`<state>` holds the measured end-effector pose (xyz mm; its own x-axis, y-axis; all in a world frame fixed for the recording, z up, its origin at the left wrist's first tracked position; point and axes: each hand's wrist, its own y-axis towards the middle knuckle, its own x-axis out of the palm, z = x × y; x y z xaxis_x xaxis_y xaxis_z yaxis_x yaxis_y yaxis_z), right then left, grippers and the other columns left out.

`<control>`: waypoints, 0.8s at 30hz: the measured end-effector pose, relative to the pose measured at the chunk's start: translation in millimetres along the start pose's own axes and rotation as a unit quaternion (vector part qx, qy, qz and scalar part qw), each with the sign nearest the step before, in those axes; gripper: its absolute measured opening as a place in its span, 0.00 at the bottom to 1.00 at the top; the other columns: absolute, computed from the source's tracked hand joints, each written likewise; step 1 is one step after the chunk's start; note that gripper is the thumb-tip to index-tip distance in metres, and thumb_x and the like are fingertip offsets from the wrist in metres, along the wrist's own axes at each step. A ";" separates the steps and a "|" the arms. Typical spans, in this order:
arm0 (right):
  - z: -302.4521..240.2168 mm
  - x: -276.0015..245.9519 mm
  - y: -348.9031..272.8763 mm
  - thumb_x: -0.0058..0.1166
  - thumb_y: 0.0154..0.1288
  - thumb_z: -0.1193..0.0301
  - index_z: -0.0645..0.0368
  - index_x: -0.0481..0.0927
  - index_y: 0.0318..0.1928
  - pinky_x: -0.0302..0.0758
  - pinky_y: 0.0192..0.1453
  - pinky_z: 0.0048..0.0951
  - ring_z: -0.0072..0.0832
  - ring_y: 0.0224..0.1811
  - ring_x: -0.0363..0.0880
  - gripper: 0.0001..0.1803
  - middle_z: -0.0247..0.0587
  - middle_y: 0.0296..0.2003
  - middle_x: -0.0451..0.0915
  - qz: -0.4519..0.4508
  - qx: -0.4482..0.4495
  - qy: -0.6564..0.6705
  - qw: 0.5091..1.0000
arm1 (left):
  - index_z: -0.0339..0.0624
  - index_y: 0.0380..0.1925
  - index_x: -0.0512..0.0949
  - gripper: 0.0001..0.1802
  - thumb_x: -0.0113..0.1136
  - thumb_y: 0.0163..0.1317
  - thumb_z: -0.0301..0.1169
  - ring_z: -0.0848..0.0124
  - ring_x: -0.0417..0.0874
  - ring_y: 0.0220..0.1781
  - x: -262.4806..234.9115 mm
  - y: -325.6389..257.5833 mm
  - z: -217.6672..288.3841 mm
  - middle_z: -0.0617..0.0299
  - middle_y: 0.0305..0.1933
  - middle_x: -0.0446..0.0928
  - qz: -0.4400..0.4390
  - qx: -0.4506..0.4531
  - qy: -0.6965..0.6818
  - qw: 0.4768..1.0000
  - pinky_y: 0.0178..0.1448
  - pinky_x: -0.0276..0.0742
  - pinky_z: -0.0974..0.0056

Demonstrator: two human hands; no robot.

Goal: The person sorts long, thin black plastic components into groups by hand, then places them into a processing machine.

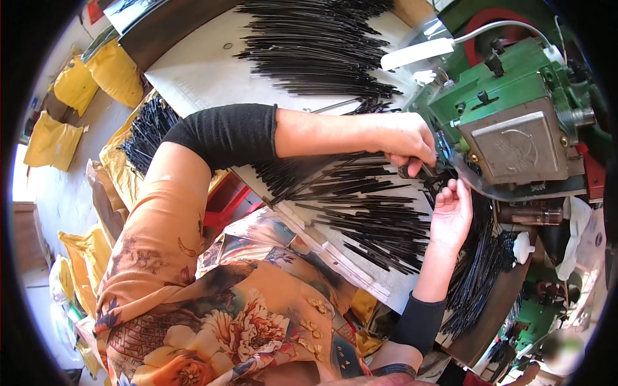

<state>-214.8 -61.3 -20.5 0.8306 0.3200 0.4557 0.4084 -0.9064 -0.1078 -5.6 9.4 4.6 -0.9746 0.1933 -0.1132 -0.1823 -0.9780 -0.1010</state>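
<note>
My left hand point(412, 140) reaches across the work board and is closed around the ends of a bundle of thin black rods point(335, 168), right at the mouth of the green machine point(508, 103). My right hand point(452, 215) is just below it, palm up. Its fingertips are raised against the machine's curved metal guard point(476, 186). Whether they pinch a rod is hidden. More loose black rods point(380, 225) lie fanned out on the white board point(206, 71) between my arms.
A large pile of black rods point(322, 45) lies at the board's far side, and another heap point(479, 270) hangs beside my right wrist. Yellow sacks point(55, 141) lie on the floor at left. A white lamp point(418, 53) sits over the machine.
</note>
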 end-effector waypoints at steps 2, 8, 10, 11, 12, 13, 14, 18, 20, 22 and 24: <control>3.1 -5.2 2.9 0.48 0.65 0.72 0.63 0.74 0.44 0.76 0.30 0.20 0.21 0.27 0.76 0.10 0.36 0.30 0.78 0.000 -0.007 0.045 0.999 | 0.34 0.34 0.78 0.14 0.50 0.60 0.35 0.81 0.66 0.10 9.9 -4.9 0.4 0.62 0.19 0.77 -0.022 0.030 0.014 0.999 0.14 0.61 0.73; 6.5 7.8 -1.7 0.47 0.66 0.69 0.63 0.74 0.44 0.78 0.34 0.23 0.23 0.30 0.77 0.11 0.37 0.32 0.78 -0.049 0.025 -0.034 0.998 | 0.34 0.34 0.78 0.14 0.51 0.60 0.36 0.74 0.81 0.21 -5.5 -26.3 13.6 0.60 0.26 0.80 0.007 0.040 0.194 0.980 0.26 0.76 0.69; 4.9 -2.1 3.3 0.47 0.67 0.68 0.64 0.74 0.44 0.77 0.33 0.23 0.23 0.32 0.77 0.12 0.39 0.34 0.78 -0.052 0.009 -0.025 0.998 | 0.42 0.31 0.79 0.09 0.53 0.57 0.34 0.65 0.82 0.24 -26.3 -30.3 3.6 0.56 0.23 0.79 0.085 0.113 0.371 0.918 0.32 0.77 0.63; 5.8 -2.4 5.7 0.47 0.66 0.68 0.63 0.74 0.44 0.77 0.33 0.23 0.23 0.32 0.77 0.11 0.38 0.33 0.78 -0.054 0.011 -0.017 0.998 | 0.45 0.30 0.79 0.08 0.53 0.56 0.34 0.59 0.81 0.26 -37.9 -39.0 -5.2 0.55 0.24 0.78 0.166 0.172 0.486 0.841 0.32 0.76 0.59; 4.2 -2.6 5.9 0.47 0.66 0.68 0.63 0.74 0.43 0.77 0.33 0.23 0.23 0.31 0.77 0.11 0.38 0.33 0.78 -0.052 0.011 -0.011 0.999 | 0.45 0.29 0.79 0.09 0.52 0.57 0.35 0.56 0.80 0.28 -49.3 -43.3 -7.7 0.53 0.24 0.78 0.181 0.131 0.554 0.802 0.33 0.76 0.56; 4.1 -1.6 5.2 0.47 0.66 0.68 0.63 0.74 0.43 0.77 0.33 0.23 0.23 0.31 0.77 0.11 0.38 0.33 0.78 -0.047 0.011 -0.011 0.999 | 0.45 0.28 0.79 0.09 0.51 0.57 0.35 0.56 0.80 0.29 -57.5 -47.3 -9.0 0.54 0.23 0.78 0.191 0.074 0.602 0.772 0.35 0.76 0.55; 3.7 0.6 5.1 0.47 0.66 0.68 0.63 0.74 0.43 0.76 0.33 0.23 0.23 0.31 0.76 0.11 0.38 0.32 0.77 -0.048 0.014 -0.015 0.999 | 0.42 0.22 0.79 0.10 0.50 0.54 0.32 0.55 0.82 0.32 -63.1 -52.6 -8.9 0.52 0.24 0.78 0.204 0.053 0.604 0.768 0.37 0.78 0.55; 3.7 9.9 -0.3 0.48 0.66 0.68 0.63 0.74 0.42 0.76 0.32 0.22 0.22 0.29 0.75 0.11 0.37 0.30 0.77 -0.053 0.025 -0.035 0.998 | 0.42 0.23 0.79 0.07 0.51 0.51 0.30 0.55 0.82 0.33 -66.2 -54.2 -23.7 0.52 0.26 0.79 0.193 0.033 0.618 0.762 0.38 0.78 0.55; 5.7 9.5 0.2 0.48 0.66 0.68 0.63 0.74 0.42 0.75 0.32 0.22 0.22 0.29 0.75 0.11 0.36 0.30 0.77 -0.053 0.029 -0.035 0.998 | 0.42 0.27 0.81 0.09 0.51 0.50 0.28 0.55 0.81 0.35 -58.8 -52.1 -30.4 0.51 0.28 0.79 0.190 0.080 0.562 0.801 0.39 0.77 0.56; 6.3 8.4 0.8 0.48 0.66 0.68 0.63 0.74 0.42 0.75 0.31 0.22 0.22 0.28 0.75 0.11 0.36 0.29 0.77 -0.051 0.032 -0.035 0.998 | 0.43 0.30 0.81 0.10 0.51 0.49 0.28 0.55 0.81 0.35 -51.3 -47.2 -29.7 0.50 0.29 0.80 0.164 0.087 0.511 0.839 0.40 0.77 0.56; 5.5 7.1 0.1 0.48 0.66 0.68 0.63 0.74 0.42 0.75 0.31 0.22 0.22 0.28 0.75 0.11 0.36 0.29 0.77 -0.047 0.035 -0.036 0.998 | 0.43 0.28 0.81 0.10 0.51 0.49 0.28 0.55 0.81 0.34 -48.7 -42.6 -25.7 0.51 0.28 0.79 0.152 0.092 0.514 0.839 0.39 0.78 0.56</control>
<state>-206.8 -57.6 -22.2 0.8111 0.4244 0.4025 0.5097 -0.8504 -0.1306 52.9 43.6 -11.0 -0.3694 -0.1945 -0.9087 -0.0546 -0.9716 0.2301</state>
